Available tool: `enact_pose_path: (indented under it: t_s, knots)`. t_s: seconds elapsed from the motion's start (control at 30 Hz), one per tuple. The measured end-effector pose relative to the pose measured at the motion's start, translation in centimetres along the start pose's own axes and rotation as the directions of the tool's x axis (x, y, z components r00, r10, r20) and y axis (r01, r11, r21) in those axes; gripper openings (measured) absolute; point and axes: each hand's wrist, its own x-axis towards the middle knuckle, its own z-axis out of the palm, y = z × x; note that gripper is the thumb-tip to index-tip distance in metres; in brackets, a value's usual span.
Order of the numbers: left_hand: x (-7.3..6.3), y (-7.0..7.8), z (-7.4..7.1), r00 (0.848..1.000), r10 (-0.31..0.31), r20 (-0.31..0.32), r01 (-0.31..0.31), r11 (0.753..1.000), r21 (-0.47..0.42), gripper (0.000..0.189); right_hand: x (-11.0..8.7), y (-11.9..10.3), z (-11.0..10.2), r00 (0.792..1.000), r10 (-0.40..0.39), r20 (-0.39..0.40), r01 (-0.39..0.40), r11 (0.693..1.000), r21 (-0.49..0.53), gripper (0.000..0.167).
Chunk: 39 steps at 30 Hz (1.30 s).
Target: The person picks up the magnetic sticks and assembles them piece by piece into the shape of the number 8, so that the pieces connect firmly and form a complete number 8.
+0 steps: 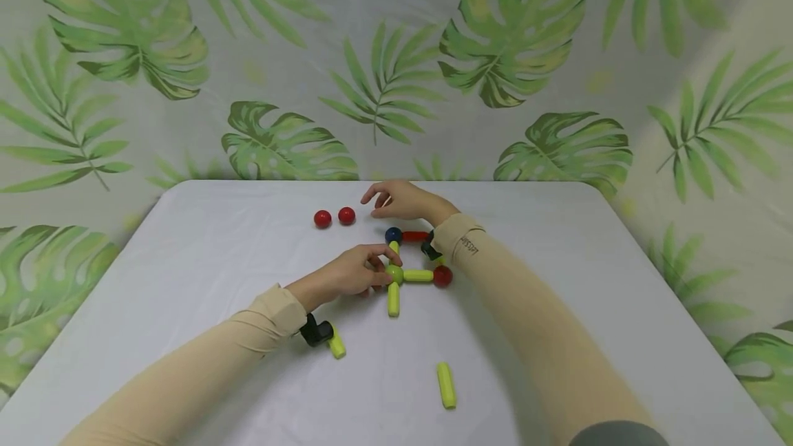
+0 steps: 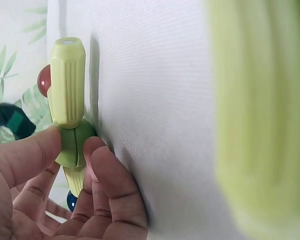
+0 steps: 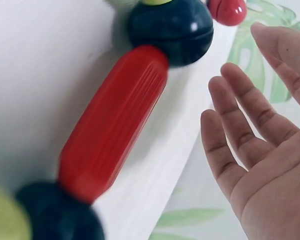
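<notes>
My left hand (image 1: 354, 271) pinches a green ball (image 2: 69, 149) between thumb and fingers. This ball is the lower left corner of a square frame of balls and rods lying on the table. One yellow-green rod (image 1: 418, 275) runs from it to a red ball (image 1: 442, 276); another rod (image 1: 393, 300) points toward me from it. At the far side, a red rod (image 3: 115, 122) links two dark blue balls, one of them the left corner ball (image 1: 393, 235). Beyond the frame, my right hand (image 1: 401, 199) hovers with loosely bent fingers and nothing in them, to the right of two loose red balls (image 1: 347, 215).
A loose yellow-green rod (image 1: 446, 385) lies near the front of the white table (image 1: 204, 281). Another rod (image 1: 337, 343) lies beside my left wrist, partly behind the wrist camera (image 1: 317, 331). A leaf-patterned cloth (image 1: 279, 143) hangs behind the table's far edge.
</notes>
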Motion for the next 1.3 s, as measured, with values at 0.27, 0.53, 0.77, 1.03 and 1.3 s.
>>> enact_pose_path:
  t_s: [0.27, 0.53, 0.77, 1.03, 1.3]
  knots:
    - [0.0, -0.2, -0.1, 1.0, 0.019, 0.004, -0.019, 1.0, -0.018, 0.026, 2.3, -1.4, 0.7, 0.998, 0.009, 0.065, -0.006, 0.999, -0.048, 0.045]
    - [-0.1, -0.2, -0.1, 0.999, 0.042, 0.006, -0.042, 0.999, -0.032, 0.03, 3.3, -2.6, 1.8, 0.993, 0.053, 0.11, -0.036, 0.988, -0.15, 0.05]
    - [-0.1, -0.1, -0.1, 0.999, 0.031, 0.01, -0.03, 0.999, -0.035, 0.031, 3.4, -2.7, 2.4, 0.996, 0.037, 0.082, -0.021, 0.982, -0.19, 0.039]
    - [0.0, -0.2, -0.1, 0.999, 0.035, 0.003, -0.034, 0.999, -0.022, 0.031, 3.2, -2.2, 2.3, 0.997, 0.045, 0.068, -0.033, 0.986, -0.166, 0.031]
    - [0.0, -0.1, -0.2, 1.0, 0.022, 0.007, -0.022, 0.999, -0.024, 0.029, 1.9, -1.7, 1.4, 0.998, 0.044, 0.043, -0.038, 0.99, -0.136, 0.032]
